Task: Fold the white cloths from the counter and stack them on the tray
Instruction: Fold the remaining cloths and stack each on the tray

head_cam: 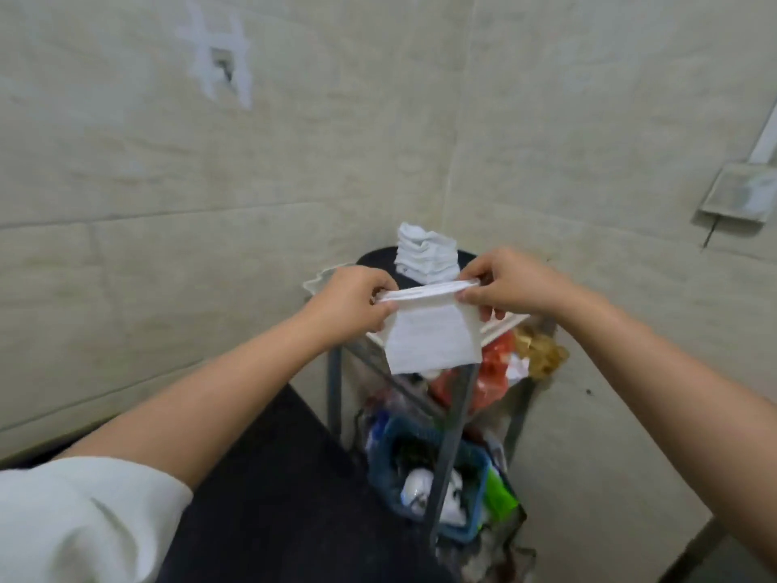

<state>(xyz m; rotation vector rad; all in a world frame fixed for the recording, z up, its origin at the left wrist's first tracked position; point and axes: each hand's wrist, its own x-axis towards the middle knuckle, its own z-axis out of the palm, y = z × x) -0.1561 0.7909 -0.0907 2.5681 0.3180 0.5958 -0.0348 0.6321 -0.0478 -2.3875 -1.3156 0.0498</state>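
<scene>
Head view: both hands, left (353, 302) and right (511, 284), pinch a folded white cloth (433, 338); a folded stack (426, 254) sits at twelve o'clock, seemingly on a dark tray (374, 258).

Single head view, looking forward-down, close on hands (433, 294) near wall corner.

White cloth (433, 336) hangs folded in midair; folded stack (426, 256) stands behind.
</scene>
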